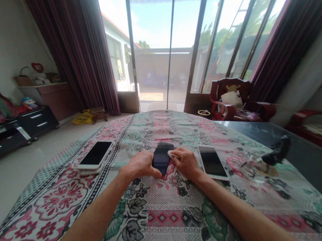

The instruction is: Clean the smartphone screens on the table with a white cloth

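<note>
A dark smartphone (162,159) is in front of me, over the patterned tablecloth (173,213). My left hand (142,165) grips it along its left edge, thumb at the near corner. Pinched in my right hand (186,162) is a small white cloth (170,154), perhaps a tissue, against the phone's right edge. Right of that hand lies a white-framed phone (212,162) with a dark screen. On the left, another white phone (95,154) rests on top of a pale flat item (92,171), mostly covered.
A clear container (258,169) with a black object (278,151) on or beside it stands at the table's right. Beyond are a dark table (257,131), a red wooden chair (232,99), glass doors (158,57), and, on the floor, a yellow bag (82,117).
</note>
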Demonstrator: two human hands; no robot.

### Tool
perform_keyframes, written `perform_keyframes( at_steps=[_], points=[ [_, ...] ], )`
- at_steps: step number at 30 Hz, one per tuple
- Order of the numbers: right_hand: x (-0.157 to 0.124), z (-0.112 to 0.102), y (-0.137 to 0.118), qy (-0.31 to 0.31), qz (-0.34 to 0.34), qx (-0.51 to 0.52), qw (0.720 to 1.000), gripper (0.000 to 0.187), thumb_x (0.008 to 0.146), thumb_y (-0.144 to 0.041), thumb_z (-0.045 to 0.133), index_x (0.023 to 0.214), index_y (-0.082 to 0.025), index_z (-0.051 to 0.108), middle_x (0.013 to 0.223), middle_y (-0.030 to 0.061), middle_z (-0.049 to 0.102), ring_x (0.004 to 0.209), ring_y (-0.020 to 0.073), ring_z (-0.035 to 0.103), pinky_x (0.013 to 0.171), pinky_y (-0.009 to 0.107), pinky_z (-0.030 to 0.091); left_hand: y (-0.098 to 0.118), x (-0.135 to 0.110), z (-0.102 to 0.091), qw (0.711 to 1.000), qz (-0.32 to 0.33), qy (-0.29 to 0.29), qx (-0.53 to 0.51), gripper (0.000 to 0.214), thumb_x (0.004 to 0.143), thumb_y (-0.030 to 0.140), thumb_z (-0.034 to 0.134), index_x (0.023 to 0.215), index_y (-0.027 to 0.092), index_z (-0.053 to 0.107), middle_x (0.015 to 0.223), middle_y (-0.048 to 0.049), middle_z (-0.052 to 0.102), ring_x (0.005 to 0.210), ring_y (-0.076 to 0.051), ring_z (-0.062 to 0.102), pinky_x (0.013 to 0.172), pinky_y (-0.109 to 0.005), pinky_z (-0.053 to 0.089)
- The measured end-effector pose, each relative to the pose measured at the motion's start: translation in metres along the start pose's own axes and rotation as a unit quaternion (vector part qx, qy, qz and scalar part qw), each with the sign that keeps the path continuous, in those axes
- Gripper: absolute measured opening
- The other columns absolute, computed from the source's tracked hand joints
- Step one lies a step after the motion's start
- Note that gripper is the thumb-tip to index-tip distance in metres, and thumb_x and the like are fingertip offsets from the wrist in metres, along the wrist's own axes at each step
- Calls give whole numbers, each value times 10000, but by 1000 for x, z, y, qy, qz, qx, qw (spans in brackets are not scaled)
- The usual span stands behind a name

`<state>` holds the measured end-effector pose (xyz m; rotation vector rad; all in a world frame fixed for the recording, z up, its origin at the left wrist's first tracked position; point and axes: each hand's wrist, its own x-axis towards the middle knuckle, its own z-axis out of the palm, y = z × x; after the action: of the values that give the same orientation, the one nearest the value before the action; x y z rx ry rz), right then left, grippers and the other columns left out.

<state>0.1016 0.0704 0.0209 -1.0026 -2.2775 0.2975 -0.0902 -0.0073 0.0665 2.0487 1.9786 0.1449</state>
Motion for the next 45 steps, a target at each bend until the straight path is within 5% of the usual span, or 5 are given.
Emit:
perform_keyframes(
  at_steps=[9,23,31,45],
  points=[
    [-23,2,-35,-31,-89,-36,995,207,826,-137,567,941,-214,721,899,52,660,873,173,581,801,261,429,-4,1,2,999,26,24,22,451,583,562,706,851,200,701,809,-50,684,756,-218,618,625,-273,434],
    [33,2,-2,-13,82,-131,988,265,937,-220,465,985,-186,724,967,83,679,854,167,608,751,245,391,2,0,1,1000,18,19,5,504,584,633,724,822,190,691,793,-73,675,728,-223,621,616,-289,443],
    [25,6,-1,-14,58,-132,990,260,903,-192,496,1024,-211,725,984,79,681,865,174,613,764,252,407,6,-1,-6,1000,20,4,9,412,598,556,729,767,183,691,720,-33,665,690,-184,603,563,-244,398],
    [12,-30,-55,-176,21,-148,973,193,796,-178,575,786,-216,764,768,75,741,729,178,657,617,252,376,0,0,-4,999,32,3,-16,359,616,486,701,796,176,721,733,-51,682,679,-207,608,553,-268,398]
  ],
)
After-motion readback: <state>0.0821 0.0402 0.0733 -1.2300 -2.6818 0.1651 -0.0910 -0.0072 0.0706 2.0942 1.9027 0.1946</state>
